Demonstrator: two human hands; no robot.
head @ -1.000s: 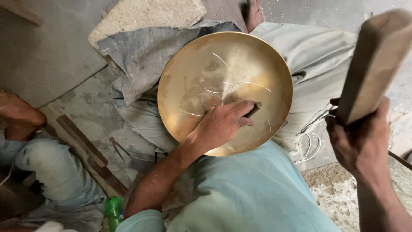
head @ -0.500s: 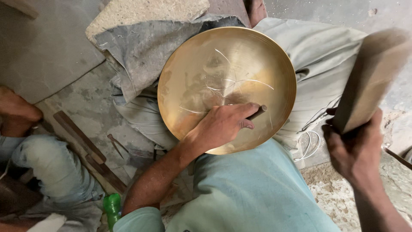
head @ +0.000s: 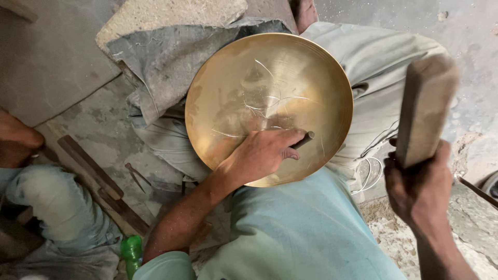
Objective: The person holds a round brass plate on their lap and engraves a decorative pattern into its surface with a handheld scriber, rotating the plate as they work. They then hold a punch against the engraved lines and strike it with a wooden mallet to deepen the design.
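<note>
Head view looks straight down onto a round brass dish [head: 270, 98] resting on the person's lap, on grey trouser cloth [head: 384, 72]. Curved scratch lines cross the middle of the dish's inner face.

Left hand [head: 262, 153]: closed around a short dark metal tool [head: 303, 140]. The hand lies on the lower inner face of the dish, near its rim. The tool's tip projects from the fist toward the right and sits on, or just above, the dish surface; contact cannot be confirmed.

Right hand [head: 417, 189]: closed around the lower end of a wooden mallet block [head: 426, 109]. The block is held upright and raised, to the right of the dish and well apart from it. Its upper end is blurred.

Surroundings:
- A grey rag [head: 166, 57] lies under the upper left edge of the dish, draped over a stone slab [head: 171, 15].
- Wooden strips [head: 98, 181] lie on the concrete floor at lower left.
- A green bottle [head: 131, 251] stands near the bottom edge, beside the left forearm.
- Another person's limb in light trousers [head: 57, 207] occupies the left border.
- A thin white cord [head: 368, 176] loops beside the right thigh.
</note>
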